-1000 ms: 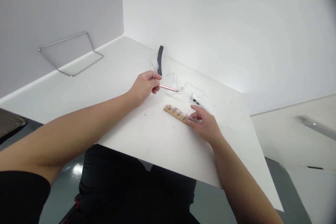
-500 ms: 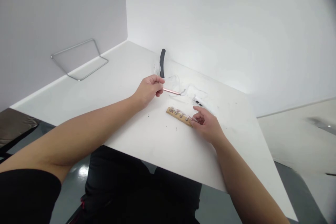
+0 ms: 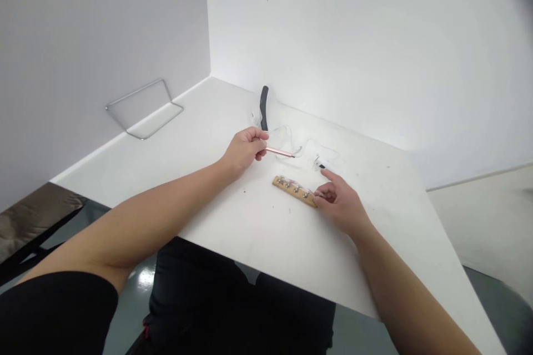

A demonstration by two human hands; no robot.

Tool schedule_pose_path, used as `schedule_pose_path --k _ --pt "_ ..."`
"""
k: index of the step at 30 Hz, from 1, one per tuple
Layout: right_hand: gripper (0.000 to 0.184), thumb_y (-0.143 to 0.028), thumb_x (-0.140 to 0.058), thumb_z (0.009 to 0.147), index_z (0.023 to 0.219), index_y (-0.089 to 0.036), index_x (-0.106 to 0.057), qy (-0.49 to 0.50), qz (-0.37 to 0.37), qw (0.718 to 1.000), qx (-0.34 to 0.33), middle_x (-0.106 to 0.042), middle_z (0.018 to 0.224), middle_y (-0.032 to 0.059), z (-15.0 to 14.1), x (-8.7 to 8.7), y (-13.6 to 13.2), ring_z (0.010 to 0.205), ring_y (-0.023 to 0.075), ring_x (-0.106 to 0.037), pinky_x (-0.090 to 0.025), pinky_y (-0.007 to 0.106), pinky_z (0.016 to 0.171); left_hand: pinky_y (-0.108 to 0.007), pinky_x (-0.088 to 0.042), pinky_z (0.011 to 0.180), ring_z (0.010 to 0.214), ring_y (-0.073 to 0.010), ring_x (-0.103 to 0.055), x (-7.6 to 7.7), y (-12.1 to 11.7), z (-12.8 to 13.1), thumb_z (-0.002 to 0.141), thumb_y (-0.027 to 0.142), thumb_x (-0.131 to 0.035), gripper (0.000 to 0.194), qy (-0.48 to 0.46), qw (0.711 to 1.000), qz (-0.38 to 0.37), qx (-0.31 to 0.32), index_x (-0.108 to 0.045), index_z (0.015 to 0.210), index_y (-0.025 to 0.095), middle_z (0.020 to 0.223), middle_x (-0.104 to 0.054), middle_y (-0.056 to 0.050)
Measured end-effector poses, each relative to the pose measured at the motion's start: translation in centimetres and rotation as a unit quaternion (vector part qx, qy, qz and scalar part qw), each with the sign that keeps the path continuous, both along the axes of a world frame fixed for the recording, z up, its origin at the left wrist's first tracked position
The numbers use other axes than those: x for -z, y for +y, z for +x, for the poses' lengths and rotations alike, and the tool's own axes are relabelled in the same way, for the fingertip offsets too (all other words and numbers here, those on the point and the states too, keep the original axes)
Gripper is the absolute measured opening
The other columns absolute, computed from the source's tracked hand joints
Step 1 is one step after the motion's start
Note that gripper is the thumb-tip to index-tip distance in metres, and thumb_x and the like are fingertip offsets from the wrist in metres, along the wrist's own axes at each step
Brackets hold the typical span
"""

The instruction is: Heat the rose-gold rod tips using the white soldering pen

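Observation:
My left hand (image 3: 246, 151) pinches a thin rose-coloured rod (image 3: 280, 151) with a dark tip, much like a pen or small screwdriver. The rod points right, above the table. My right hand (image 3: 339, 199) has its thumb and fingers closed at the right end of a wooden strip (image 3: 303, 197). Several shiny round metal pieces sit in a row along that strip, with whitish strands across them. Just beyond the right index finger lies a white object with a dark patch (image 3: 320, 163), partly hidden by it.
A black curved handle (image 3: 264, 108) lies near the back wall, beyond my left hand. Thin clear or white cord (image 3: 287, 132) loops between the hands. At the left, a metal wire frame (image 3: 144, 109) leans on the wall. Small dark specks dot the white table (image 3: 233, 222).
The view has shifted, so everything sits slightly lower and further right. Both hands keep their holds. My right index finger now covers more of the white object.

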State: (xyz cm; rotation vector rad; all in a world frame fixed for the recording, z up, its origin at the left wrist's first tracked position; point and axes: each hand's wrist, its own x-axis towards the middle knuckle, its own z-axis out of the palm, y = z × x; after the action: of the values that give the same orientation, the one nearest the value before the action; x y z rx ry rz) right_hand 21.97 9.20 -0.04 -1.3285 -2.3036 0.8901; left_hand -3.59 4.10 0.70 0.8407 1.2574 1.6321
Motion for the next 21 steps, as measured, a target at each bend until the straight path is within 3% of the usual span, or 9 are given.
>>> schedule_pose_path --k 7,21 --pt "0.065 -0.025 -0.061 0.071 0.13 -0.018 -0.035 0.03 -0.003 1.0 -0.005 -0.064 0.08 0.0021 0.17 0.44 0.13 0.067 0.0157 -0.059 -0.051 0.033 0.069 -0.021 -0.039 0.047 0.053 -0.0107 -0.056 -0.18 -0.17 0.17 0.065 0.009 -0.056 0.013 0.002 1.0 -0.007 -0.007 -0.055 0.076 0.015 0.056 -0.052 0.002" --pt "0.072 -0.026 -0.064 0.066 0.13 -0.013 -0.034 0.09 -0.059 0.993 0.051 -0.064 0.077 0.002 -0.13 -0.02 0.17 0.068 0.0155 -0.06 -0.051 0.03 0.068 -0.022 -0.04 0.051 0.054 -0.0108 -0.055 -0.12 -0.37 0.07 0.067 0.012 -0.056 0.012 0.008 1.0 -0.012 0.0 -0.056 0.078 0.016 0.057 -0.053 0.001"
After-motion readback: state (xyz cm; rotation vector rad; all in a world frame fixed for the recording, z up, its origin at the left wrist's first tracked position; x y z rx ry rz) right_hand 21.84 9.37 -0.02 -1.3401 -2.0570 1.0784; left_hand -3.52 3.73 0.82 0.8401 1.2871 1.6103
